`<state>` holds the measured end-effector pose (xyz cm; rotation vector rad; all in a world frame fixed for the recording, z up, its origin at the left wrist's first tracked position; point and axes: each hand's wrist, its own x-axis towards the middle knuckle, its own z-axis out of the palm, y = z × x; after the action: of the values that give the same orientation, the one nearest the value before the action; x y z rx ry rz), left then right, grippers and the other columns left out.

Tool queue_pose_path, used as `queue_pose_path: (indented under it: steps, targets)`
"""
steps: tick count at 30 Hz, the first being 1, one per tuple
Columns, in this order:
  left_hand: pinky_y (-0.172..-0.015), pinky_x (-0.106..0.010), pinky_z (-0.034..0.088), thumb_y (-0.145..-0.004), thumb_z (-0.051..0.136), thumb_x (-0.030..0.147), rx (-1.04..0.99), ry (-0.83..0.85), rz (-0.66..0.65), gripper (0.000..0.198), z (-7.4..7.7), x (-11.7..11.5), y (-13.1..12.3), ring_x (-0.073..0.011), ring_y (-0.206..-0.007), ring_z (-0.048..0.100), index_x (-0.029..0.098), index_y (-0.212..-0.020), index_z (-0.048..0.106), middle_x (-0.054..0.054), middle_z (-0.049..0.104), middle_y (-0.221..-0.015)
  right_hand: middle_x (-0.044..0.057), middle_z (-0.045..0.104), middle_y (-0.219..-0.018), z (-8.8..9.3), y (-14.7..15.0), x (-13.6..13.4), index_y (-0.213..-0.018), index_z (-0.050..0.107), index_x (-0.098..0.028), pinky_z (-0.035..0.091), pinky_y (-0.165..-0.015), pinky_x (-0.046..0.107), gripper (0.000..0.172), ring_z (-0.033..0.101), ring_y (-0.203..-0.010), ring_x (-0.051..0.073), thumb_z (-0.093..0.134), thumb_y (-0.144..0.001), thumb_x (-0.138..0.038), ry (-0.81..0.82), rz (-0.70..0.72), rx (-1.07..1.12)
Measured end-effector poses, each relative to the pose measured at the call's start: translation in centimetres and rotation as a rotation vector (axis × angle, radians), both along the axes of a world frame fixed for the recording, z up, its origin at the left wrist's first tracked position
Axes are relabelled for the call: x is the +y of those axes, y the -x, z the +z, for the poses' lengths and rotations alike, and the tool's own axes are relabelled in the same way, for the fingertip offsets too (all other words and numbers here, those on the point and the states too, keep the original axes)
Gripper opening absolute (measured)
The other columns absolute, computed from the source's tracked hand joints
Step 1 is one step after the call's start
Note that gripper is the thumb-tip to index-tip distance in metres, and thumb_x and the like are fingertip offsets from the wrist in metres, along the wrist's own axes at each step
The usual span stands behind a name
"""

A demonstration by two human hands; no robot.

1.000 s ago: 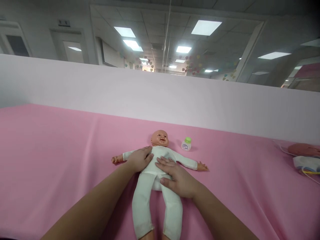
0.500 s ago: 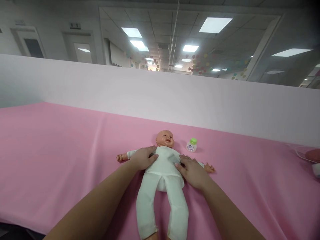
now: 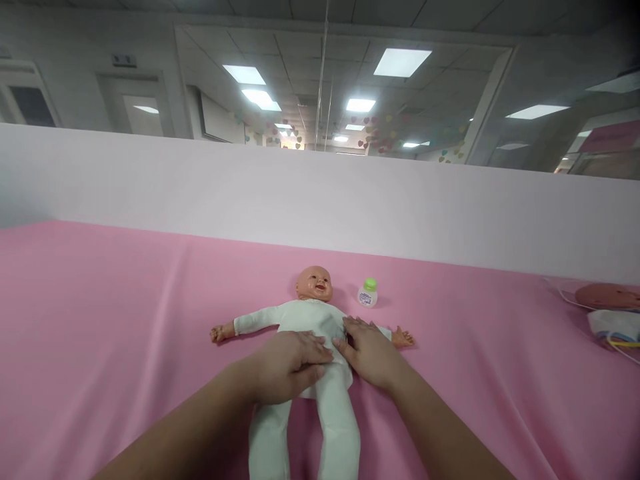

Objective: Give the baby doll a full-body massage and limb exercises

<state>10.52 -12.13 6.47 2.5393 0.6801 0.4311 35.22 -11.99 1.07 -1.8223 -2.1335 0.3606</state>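
Nearest the camera, two bare forearms are reaching in from the bottom edge, and between them the white-clad legs of the doll (image 3: pixel 309 319) are running out of view. The doll is lying on its back on the pink cloth (image 3: pixel 125 333), arms spread, head pointing away from the person. The left hand (image 3: pixel 287 367) is resting flat across the doll's lower belly and hip, fingers stretched out and pointing toward the other hand, curled around nothing. The right hand (image 3: pixel 367 353) is lying flat too (palm down, fingers loosely together), pressing on the doll's flank just below the sleeve on that side, fingertips reaching up onto the white suit. The fingertips of the two hands are nearly meeting over the belly, so the torso is sitting under both palms rather than inside a grasp. Just past the doll's head, a little to the right, a small white bottle (image 3: pixel 367 293) with a green cap is standing upright, apart from both hands. At the far right edge, a pinkish object (image 3: pixel 607 295) and a white bundle (image 3: pixel 613 325) are lying on the cloth. Behind everything a pale partition (image 3: pixel 300 193) is rising.
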Motion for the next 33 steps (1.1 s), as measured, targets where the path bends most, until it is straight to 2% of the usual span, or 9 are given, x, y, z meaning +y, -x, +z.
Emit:
queue_pose_path:
  steps: [3, 9, 16, 20, 22, 25, 27, 28, 33]
  targets:
    - [-0.129, -0.044, 0.028, -0.105, 0.042, 0.042, -0.004, 0.044, 0.012, 0.045, -0.9, 1.9, -0.1, -0.0235, -0.142, 0.054, 0.03, -0.14, 0.066, -0.001, 0.064, -0.146, 0.018, 0.044, -0.161, 0.0, 0.3, 0.0, -0.156, 0.045, -0.012, 0.02, -0.127, 0.051, 0.073, 0.036, -0.153, 0.034, 0.042, -0.101, -0.06, 0.017, -0.015, -0.004]
    - [-0.129, -0.041, 0.027, -0.104, 0.039, 0.047, 0.054, -0.099, 0.229, 0.057, -3.3, 6.9, 0.0, -0.0231, -0.151, 0.041, 0.02, -0.152, 0.053, -0.005, 0.05, -0.159, 0.018, 0.04, -0.164, 0.1, 0.7, 0.0, -0.159, 0.041, -0.011, 0.019, -0.127, 0.054, 0.075, 0.033, -0.154, 0.036, 0.042, -0.101, -0.059, 0.039, -0.015, -0.01]
    - [-0.122, -0.044, 0.038, -0.103, 0.032, 0.05, 0.138, -0.202, 0.526, 0.058, -5.2, 9.7, 2.6, -0.0278, -0.141, 0.055, 0.022, -0.146, 0.059, -0.008, 0.059, -0.152, 0.017, 0.04, -0.163, 0.8, 0.7, -0.8, -0.158, 0.041, -0.009, 0.027, -0.127, 0.048, 0.074, 0.035, -0.154, 0.033, 0.043, -0.101, -0.055, 0.052, -0.012, -0.007]
    - [-0.125, -0.046, 0.033, -0.104, 0.03, 0.047, 0.145, -0.228, 0.534, 0.056, -6.0, 10.1, 3.1, -0.0271, -0.137, 0.059, 0.022, -0.142, 0.061, -0.01, 0.063, -0.147, 0.018, 0.053, -0.154, 2.5, 2.0, -2.8, -0.152, 0.052, -0.011, 0.041, -0.118, 0.049, 0.059, 0.051, -0.142, 0.035, 0.047, -0.099, -0.039, -0.002, -0.047, -0.015]
    - [-0.125, -0.046, 0.032, -0.104, 0.03, 0.046, 0.131, -0.229, 0.526, 0.055, -6.1, 10.1, 3.0, -0.0265, -0.135, 0.06, 0.022, -0.141, 0.061, -0.01, 0.065, -0.145, 0.015, 0.062, -0.146, 3.6, 3.2, -4.3, -0.145, 0.059, -0.017, 0.047, -0.112, 0.047, 0.051, 0.06, -0.133, 0.033, 0.049, -0.097, -0.033, -0.066, 0.044, 0.053]
    - [-0.125, -0.048, 0.032, -0.104, 0.03, 0.044, 0.119, -0.239, 0.519, 0.053, -6.2, 10.0, 2.7, -0.027, -0.132, 0.062, 0.021, -0.14, 0.062, -0.011, 0.067, -0.143, 0.004, 0.068, -0.14, 4.5, 4.9, -6.1, -0.138, 0.067, -0.028, 0.044, -0.117, 0.04, 0.042, 0.061, -0.133, 0.025, 0.052, -0.099, -0.032, -0.08, 0.387, 0.214]
    - [-0.124, -0.048, 0.033, -0.104, 0.03, 0.042, 0.122, -0.25, 0.521, 0.053, -6.2, 9.8, 2.5, -0.0276, -0.131, 0.063, 0.02, -0.139, 0.062, -0.012, 0.067, -0.142, 0.001, 0.068, -0.141, 4.4, 5.5, -6.5, -0.137, 0.069, -0.033, 0.04, -0.12, 0.04, 0.039, 0.058, -0.137, 0.023, 0.054, -0.1, -0.036, -0.038, 0.498, 0.266]
    - [-0.123, -0.048, 0.034, -0.104, 0.031, 0.041, 0.124, -0.254, 0.523, 0.052, -6.2, 9.8, 2.4, -0.0279, -0.13, 0.063, 0.019, -0.139, 0.062, -0.012, 0.067, -0.142, 0.001, 0.065, -0.145, 4.2, 5.6, -6.4, -0.138, 0.067, -0.033, 0.038, -0.123, 0.042, 0.041, 0.054, -0.141, 0.024, 0.057, -0.1, -0.042, -0.021, 0.489, 0.27]
    - [-0.122, -0.048, 0.035, -0.103, 0.031, 0.039, 0.134, -0.258, 0.518, 0.052, -6.2, 9.5, 2.1, -0.0289, -0.131, 0.063, 0.017, -0.137, 0.063, -0.015, 0.068, -0.141, 0.005, 0.027, -0.17, 2.9, 4.8, -3.0, -0.16, 0.04, -0.029, 0.01, -0.131, 0.055, 0.079, 0.018, -0.16, 0.031, 0.057, -0.094, -0.07, 0.061, 0.349, 0.186]
